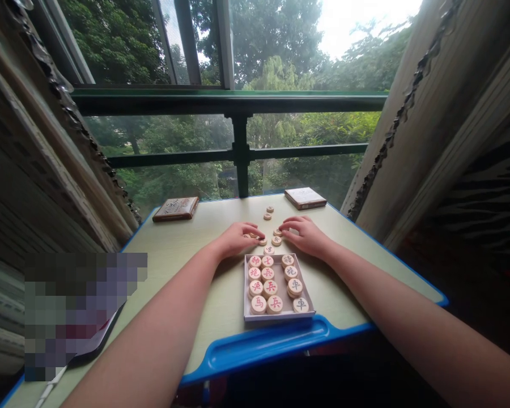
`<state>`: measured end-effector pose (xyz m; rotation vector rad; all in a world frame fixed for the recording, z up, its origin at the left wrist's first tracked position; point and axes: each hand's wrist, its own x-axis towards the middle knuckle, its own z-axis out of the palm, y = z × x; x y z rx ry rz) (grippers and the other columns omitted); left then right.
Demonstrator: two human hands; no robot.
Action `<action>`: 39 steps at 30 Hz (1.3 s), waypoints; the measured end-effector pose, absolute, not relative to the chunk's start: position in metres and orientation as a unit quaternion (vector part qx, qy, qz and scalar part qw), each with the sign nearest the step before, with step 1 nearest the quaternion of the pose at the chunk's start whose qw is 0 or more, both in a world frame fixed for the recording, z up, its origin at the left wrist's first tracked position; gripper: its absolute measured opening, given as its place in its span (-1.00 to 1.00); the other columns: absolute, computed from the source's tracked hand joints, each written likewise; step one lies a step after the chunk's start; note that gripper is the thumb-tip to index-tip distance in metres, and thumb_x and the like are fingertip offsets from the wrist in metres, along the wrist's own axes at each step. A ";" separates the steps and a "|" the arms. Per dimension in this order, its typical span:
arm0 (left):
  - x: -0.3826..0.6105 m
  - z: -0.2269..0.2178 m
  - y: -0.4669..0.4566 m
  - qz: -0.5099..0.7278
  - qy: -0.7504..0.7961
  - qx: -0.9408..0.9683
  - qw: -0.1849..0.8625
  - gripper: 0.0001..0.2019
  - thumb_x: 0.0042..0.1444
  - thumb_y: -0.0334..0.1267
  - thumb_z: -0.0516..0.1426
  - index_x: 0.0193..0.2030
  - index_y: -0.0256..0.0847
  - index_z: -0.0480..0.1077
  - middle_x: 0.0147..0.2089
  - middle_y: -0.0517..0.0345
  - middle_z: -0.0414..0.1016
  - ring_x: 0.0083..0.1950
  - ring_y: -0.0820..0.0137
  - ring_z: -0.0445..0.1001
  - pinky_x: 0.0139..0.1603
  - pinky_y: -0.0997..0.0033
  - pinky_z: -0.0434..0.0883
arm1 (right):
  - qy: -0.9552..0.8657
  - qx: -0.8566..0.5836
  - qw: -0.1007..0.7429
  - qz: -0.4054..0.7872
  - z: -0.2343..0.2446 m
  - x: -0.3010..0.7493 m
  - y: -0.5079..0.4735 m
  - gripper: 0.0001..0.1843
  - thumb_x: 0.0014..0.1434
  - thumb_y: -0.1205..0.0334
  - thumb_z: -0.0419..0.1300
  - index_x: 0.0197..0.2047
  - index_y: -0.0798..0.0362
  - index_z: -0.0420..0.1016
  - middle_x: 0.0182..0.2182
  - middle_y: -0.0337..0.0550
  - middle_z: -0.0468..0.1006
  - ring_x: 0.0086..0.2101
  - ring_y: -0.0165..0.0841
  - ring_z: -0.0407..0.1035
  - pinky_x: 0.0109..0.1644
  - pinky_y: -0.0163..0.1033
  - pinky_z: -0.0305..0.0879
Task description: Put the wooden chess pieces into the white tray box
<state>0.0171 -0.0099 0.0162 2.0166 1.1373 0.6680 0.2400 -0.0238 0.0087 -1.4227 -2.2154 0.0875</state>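
Observation:
Wooden Chinese chess pieces lie in front of me, some loose and some in a shallow white box [308,306]. My left hand [236,238] arches over a few loose pieces, its fingers apart and the fingertips touching one piece [262,241]; part of that group is hidden under the fingers. On the other side, my right hand [305,232] has its fingertips closed at the edge of another piece [277,232]. Between the hands are a loose piece [276,241] and one at the box's far edge [269,250]. Red-marked pieces [267,273] fill the box's left side, dark-marked ones [294,285] its right.
Two loose pieces [267,216] lie farther back. A brown flat case [176,209] is at the back left, a white-topped one [305,198] at the back right. The table [212,340] has a blue rim and stands against a window; a blurred device with a cable lies left.

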 end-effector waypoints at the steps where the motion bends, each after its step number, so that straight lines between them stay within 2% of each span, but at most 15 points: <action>1: 0.017 0.015 -0.009 0.265 0.440 0.781 0.356 -0.70 -0.16 -0.20 0.20 -0.24 -0.22 0.56 0.07 -0.03 0.39 0.08 0.19 0.35 0.12 0.35 0.26 | -0.810 -0.527 0.256 0.029 0.009 0.240 -0.024 -0.74 0.16 0.19 0.09 -0.17 0.02 0.57 -0.11 -0.06 0.52 -0.06 -0.22 0.33 0.12 -0.06 0.13; 5: 0.017 0.012 -0.008 0.284 0.465 0.757 0.361 -0.61 -0.14 -0.28 0.18 -0.09 -0.23 0.50 -0.14 0.04 0.49 -0.12 0.30 0.42 -0.02 0.37 0.33 | -0.820 -0.509 0.260 0.035 0.007 0.239 -0.024 -0.70 0.17 0.19 0.08 -0.07 0.01 0.53 -0.03 -0.07 0.49 -0.01 -0.22 0.30 0.13 -0.07 0.14; 9: 0.014 0.012 -0.007 0.293 0.491 0.719 0.395 -0.52 -0.14 -0.37 0.16 0.01 -0.30 0.43 -0.35 0.10 0.44 -0.33 0.40 0.37 -0.23 0.40 0.33 | -0.832 -0.497 0.244 0.045 0.008 0.239 -0.024 -0.73 0.18 0.20 0.08 -0.13 0.00 0.56 -0.07 -0.12 0.52 -0.04 -0.24 0.33 0.13 -0.08 0.15; 14: 0.006 0.014 -0.005 0.280 0.462 0.694 0.476 -0.49 -0.21 -0.50 0.13 -0.01 -0.30 0.43 -0.20 0.04 0.42 -0.29 0.45 0.37 -0.29 0.48 0.30 | -0.807 -0.537 0.247 0.020 0.009 0.243 -0.023 -0.68 0.13 0.30 0.09 -0.05 0.05 0.51 -0.07 -0.07 0.51 -0.06 -0.22 0.33 0.09 -0.12 0.20; 19: 0.007 0.014 -0.005 0.265 0.482 0.710 0.440 -0.51 -0.20 -0.49 0.12 -0.03 -0.32 0.44 -0.17 0.01 0.47 -0.28 0.42 0.38 -0.24 0.44 0.32 | -0.799 -0.556 0.226 0.018 0.007 0.247 -0.020 -0.65 0.08 0.43 0.07 -0.10 0.06 0.54 -0.10 -0.08 0.51 -0.09 -0.23 0.33 0.08 -0.17 0.20; 23: 0.009 0.014 -0.007 0.263 0.473 0.725 0.425 -0.52 -0.24 -0.49 0.09 -0.07 -0.34 0.47 -0.11 -0.01 0.50 -0.25 0.38 0.41 -0.19 0.40 0.34 | -0.780 -0.583 0.227 0.007 0.006 0.249 -0.017 -0.63 0.07 0.42 0.06 -0.05 0.10 0.50 -0.12 -0.03 0.50 -0.09 -0.21 0.33 0.06 -0.18 0.22; 31: 0.010 0.016 -0.008 0.267 0.456 0.753 0.392 -0.63 -0.22 -0.41 0.11 -0.20 -0.27 0.53 0.02 0.02 0.47 -0.02 0.27 0.40 0.01 0.40 0.31 | -0.752 -0.621 0.222 0.021 0.011 0.252 -0.017 -0.64 0.06 0.44 0.05 -0.08 0.17 0.50 -0.12 0.04 0.51 -0.12 -0.25 0.37 0.03 -0.23 0.24; 36: 0.009 0.014 -0.007 0.263 0.451 0.764 0.378 -0.67 -0.18 -0.37 0.13 -0.21 -0.23 0.54 0.01 0.06 0.48 -0.02 0.27 0.40 0.02 0.39 0.30 | -0.748 -0.621 0.230 0.030 0.013 0.252 -0.018 -0.61 0.02 0.43 0.09 -0.05 0.13 0.47 -0.14 -0.03 0.53 -0.21 -0.30 0.41 -0.06 -0.28 0.29; 39: 0.008 0.013 -0.006 0.268 0.451 0.764 0.375 -0.69 -0.16 -0.35 0.13 -0.21 -0.23 0.54 0.00 0.04 0.48 -0.03 0.28 0.40 -0.01 0.40 0.31 | -0.738 -0.636 0.221 0.034 0.014 0.253 -0.018 -0.66 0.03 0.36 0.11 -0.09 0.11 0.50 -0.16 -0.03 0.55 -0.23 -0.30 0.43 -0.09 -0.28 0.30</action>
